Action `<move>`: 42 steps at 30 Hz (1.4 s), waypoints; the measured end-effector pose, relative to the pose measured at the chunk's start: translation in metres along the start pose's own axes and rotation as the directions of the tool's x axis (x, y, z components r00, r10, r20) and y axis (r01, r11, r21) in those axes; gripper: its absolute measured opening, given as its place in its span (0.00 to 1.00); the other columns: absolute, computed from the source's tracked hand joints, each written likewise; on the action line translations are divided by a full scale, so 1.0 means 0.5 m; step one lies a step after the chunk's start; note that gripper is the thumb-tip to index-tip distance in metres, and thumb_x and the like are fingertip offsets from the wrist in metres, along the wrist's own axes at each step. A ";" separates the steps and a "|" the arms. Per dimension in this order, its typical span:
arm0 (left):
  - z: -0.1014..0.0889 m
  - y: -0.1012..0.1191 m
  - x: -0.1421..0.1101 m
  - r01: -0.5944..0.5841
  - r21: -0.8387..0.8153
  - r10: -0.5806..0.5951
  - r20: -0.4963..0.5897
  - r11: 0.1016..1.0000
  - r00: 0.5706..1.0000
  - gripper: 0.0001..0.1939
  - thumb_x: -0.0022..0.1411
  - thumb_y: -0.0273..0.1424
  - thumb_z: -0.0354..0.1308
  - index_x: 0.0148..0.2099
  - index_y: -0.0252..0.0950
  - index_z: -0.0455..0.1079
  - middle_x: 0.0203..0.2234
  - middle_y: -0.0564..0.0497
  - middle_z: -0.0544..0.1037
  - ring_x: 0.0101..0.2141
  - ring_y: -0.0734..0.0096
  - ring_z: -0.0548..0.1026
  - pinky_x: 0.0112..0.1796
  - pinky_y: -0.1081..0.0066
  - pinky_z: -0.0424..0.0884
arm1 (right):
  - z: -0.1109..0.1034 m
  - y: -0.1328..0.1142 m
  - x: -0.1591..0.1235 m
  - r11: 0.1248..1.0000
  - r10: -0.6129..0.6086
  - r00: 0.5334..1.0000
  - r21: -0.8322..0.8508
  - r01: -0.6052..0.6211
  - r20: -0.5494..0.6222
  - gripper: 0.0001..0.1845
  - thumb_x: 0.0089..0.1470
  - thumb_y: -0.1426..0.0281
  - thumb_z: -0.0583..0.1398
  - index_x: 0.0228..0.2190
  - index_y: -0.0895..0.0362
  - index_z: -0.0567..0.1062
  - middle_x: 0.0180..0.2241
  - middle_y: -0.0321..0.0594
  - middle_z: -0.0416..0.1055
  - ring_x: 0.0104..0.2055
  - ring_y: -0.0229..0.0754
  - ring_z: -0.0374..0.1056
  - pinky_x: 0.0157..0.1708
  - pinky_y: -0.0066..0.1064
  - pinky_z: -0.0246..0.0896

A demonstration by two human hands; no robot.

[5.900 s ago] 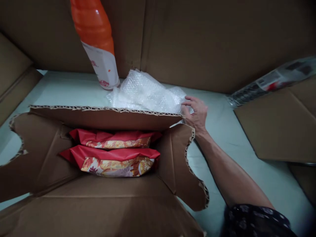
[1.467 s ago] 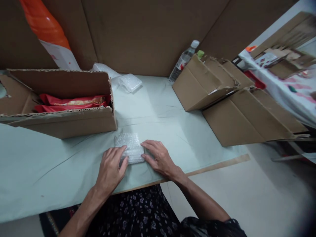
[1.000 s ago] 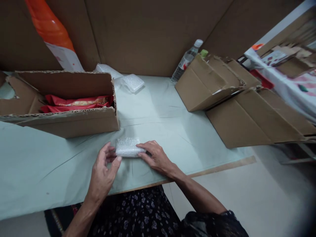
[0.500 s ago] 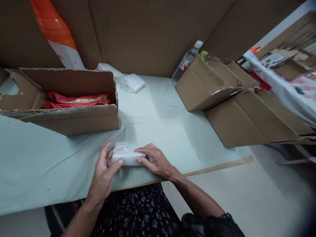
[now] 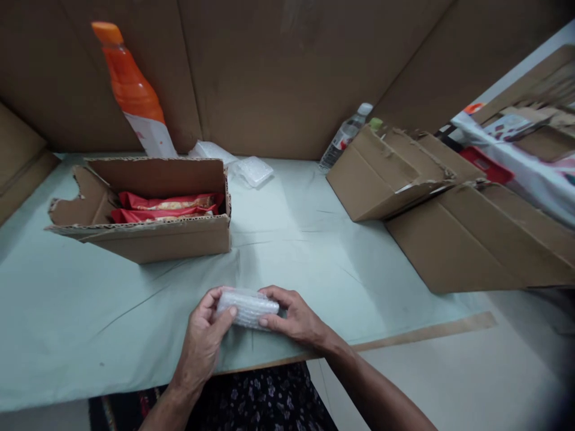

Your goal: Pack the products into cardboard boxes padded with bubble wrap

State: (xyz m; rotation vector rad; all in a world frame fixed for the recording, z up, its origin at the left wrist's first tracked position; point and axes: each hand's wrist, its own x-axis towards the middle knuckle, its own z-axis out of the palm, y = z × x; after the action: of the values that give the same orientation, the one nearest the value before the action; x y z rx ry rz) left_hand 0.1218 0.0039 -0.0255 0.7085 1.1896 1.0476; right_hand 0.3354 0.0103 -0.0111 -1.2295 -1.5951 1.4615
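Note:
Between my two hands is a small roll of bubble wrap, held just above the front of the cloth-covered table. My left hand grips its left end, thumb on the near face and fingers behind. At the right end, my right hand pinches it between thumb and fingers. Whether something is wrapped inside cannot be made out. Beyond my left hand stands an open cardboard box with red snack packets in it.
Bubble wrap pieces lie by the back cardboard wall. An orange bottle stands behind the box, and a clear water bottle stands at the back right. Cardboard boxes line the table's right side. The table's front edge is close to me.
The bubble wrap has been turned into a tighter roll, with both hands still on it. My view has shifted, so the whole scene sits lower and further right.

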 end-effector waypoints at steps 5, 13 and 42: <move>-0.007 0.011 0.014 -0.112 0.136 0.107 0.046 0.984 0.993 0.18 0.52 0.42 0.70 0.38 0.35 0.73 0.32 0.49 0.79 0.32 0.69 0.76 0.34 0.72 0.73 | 0.008 0.008 0.019 0.948 0.116 0.989 0.308 -0.083 -0.091 0.26 0.50 0.54 0.71 0.43 0.55 0.71 0.33 0.35 0.72 0.33 0.36 0.67 0.34 0.27 0.62; -0.057 0.079 0.013 -0.668 0.623 0.705 0.252 0.406 0.663 0.13 0.64 0.30 0.61 0.51 0.40 0.72 0.48 0.45 0.79 0.48 0.59 0.78 0.49 0.60 0.75 | -0.034 -0.039 0.034 0.982 0.023 0.994 0.191 -0.002 -0.107 0.22 0.51 0.52 0.70 0.38 0.55 0.75 0.29 0.34 0.68 0.30 0.36 0.63 0.31 0.27 0.62; -0.118 0.214 0.078 -0.570 0.803 0.935 0.318 -0.176 0.158 0.13 0.59 0.15 0.63 0.43 0.35 0.76 0.36 0.46 0.81 0.42 0.63 0.78 0.63 0.50 0.55 | -0.068 -0.495 0.317 0.071 -0.225 0.771 -0.779 0.623 0.596 0.08 0.63 0.72 0.59 0.40 0.55 0.79 0.34 0.38 0.79 0.35 0.40 0.70 0.43 0.35 0.53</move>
State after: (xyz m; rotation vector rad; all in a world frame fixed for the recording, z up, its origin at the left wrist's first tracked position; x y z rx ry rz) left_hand 0.0372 0.0757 0.0384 2.4642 1.6064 1.7366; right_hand 0.2576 0.1838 0.2155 -0.8127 -3.0170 0.0154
